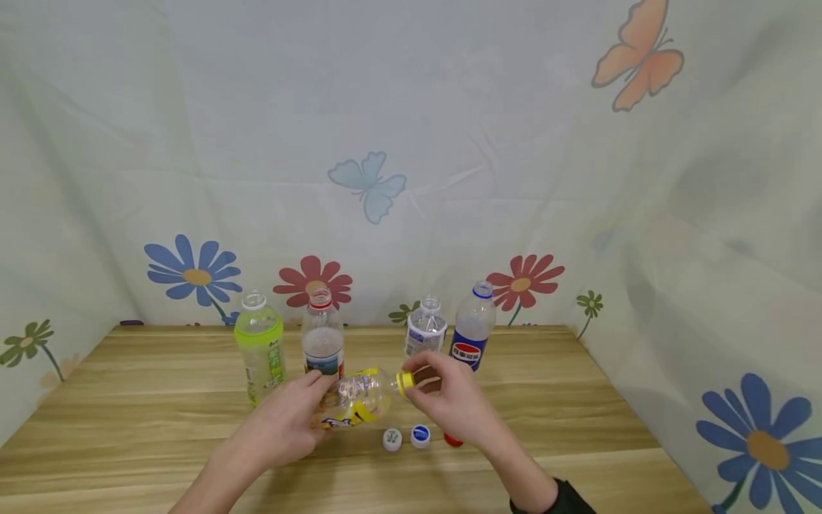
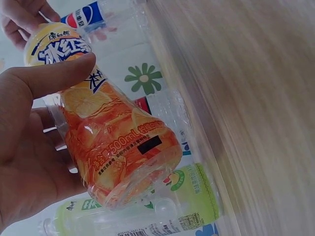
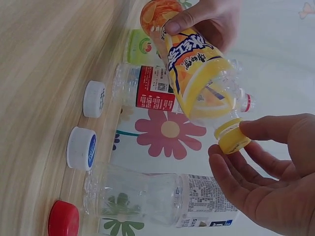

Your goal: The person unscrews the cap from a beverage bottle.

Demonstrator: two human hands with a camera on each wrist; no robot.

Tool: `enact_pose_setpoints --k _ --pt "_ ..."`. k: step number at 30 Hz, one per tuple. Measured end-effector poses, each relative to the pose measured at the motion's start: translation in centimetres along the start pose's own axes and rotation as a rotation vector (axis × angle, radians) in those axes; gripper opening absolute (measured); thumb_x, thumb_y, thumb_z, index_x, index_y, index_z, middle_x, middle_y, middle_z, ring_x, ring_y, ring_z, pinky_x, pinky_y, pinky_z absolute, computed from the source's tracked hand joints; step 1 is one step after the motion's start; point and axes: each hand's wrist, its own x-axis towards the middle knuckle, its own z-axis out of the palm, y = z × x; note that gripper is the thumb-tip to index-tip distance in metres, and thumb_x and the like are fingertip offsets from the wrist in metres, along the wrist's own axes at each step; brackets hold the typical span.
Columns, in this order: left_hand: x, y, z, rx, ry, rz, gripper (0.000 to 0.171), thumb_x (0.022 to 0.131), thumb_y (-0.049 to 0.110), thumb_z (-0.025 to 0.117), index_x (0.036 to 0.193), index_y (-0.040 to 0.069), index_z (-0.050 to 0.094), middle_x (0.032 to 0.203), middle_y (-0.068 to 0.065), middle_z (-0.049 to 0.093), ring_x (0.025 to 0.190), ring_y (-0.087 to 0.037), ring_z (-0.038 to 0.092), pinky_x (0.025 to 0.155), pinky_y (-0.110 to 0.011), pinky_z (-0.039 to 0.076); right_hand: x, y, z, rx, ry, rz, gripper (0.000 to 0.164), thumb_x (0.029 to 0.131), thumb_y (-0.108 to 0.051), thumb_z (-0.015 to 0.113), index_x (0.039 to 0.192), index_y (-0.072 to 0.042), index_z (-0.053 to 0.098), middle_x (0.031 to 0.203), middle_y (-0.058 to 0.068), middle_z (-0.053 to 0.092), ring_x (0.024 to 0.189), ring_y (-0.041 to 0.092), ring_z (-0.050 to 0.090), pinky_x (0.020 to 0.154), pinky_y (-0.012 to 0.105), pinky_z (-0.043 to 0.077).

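My left hand (image 1: 297, 417) grips the body of an orange-and-yellow labelled plastic bottle (image 2: 118, 132), which is tilted nearly level above the table. Its neck points right, toward my right hand (image 1: 459, 400). Thumb and fingertips of that hand pinch the yellow cap (image 3: 233, 137) on the neck. Below the bottle, a white cap (image 1: 392, 440), a white cap with a blue top (image 1: 420, 436) and a red cap (image 1: 453, 440) sit on the table. The right hand partly hides the red cap in the head view.
Several uncapped bottles stand behind the hands: a green-labelled one (image 1: 260, 350), one with a red neck ring (image 1: 323, 335), a clear one (image 1: 427, 330) and a blue-labelled one (image 1: 474, 325). The wooden table (image 1: 128, 428) meets a flower-printed cloth (image 1: 257, 107) at its back.
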Motion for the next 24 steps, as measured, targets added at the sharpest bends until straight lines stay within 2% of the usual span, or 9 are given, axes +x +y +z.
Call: enact_pose_setpoints --k 8,11,17,20,24 --pt "-0.03 -0.12 -0.03 -0.010 -0.002 0.022 0.064 0.071 0.018 0.088 0.127 0.006 0.059 0.107 0.004 0.057 0.095 -0.012 0.057 0.086 -0.034 0.048 -0.02 0.08 0.01 -0.044 0.003 -0.016 0.033 0.084 0.003 0.074 0.113 -0.009 0.062 0.108 -0.003 0.061 0.102 0.021 0.062 0.084 0.031 0.052" --pt "-0.04 -0.12 -0.05 -0.014 -0.003 0.022 0.064 0.071 0.018 0.088 0.127 0.006 0.059 0.107 0.004 0.057 0.095 -0.012 0.057 0.086 -0.034 0.048 -0.06 0.15 -0.01 -0.048 0.012 -0.009 0.032 0.087 -0.008 0.075 0.115 -0.011 0.061 0.110 -0.003 0.061 0.101 0.020 0.062 0.083 0.030 0.052" --pt "-0.03 -0.12 0.00 -0.005 0.002 0.021 0.064 0.071 0.018 0.088 0.127 0.006 0.059 0.106 0.005 0.057 0.094 -0.012 0.057 0.086 -0.033 0.048 -0.09 0.26 -0.03 -0.065 0.007 0.065 0.032 0.098 -0.035 0.062 0.119 -0.011 0.060 0.102 -0.003 0.061 0.091 0.018 0.063 0.075 0.024 0.052" --pt "-0.03 -0.12 0.02 -0.003 0.008 0.021 0.065 0.071 0.018 0.088 0.127 0.005 0.059 0.106 0.005 0.057 0.094 -0.012 0.057 0.086 -0.033 0.048 -0.07 0.34 -0.06 -0.088 -0.018 0.095 0.034 0.100 -0.038 0.057 0.119 -0.009 0.061 0.098 -0.004 0.062 0.087 0.017 0.063 0.071 0.024 0.052" --pt "-0.05 -0.09 0.02 -0.002 0.010 0.020 0.065 0.071 0.018 0.088 0.127 0.005 0.059 0.106 0.005 0.057 0.094 -0.012 0.057 0.086 -0.033 0.048 -0.07 0.35 -0.13 -0.089 -0.047 0.109 0.028 0.100 -0.034 0.058 0.115 -0.010 0.063 0.096 -0.006 0.063 0.085 0.016 0.063 0.068 0.024 0.052"
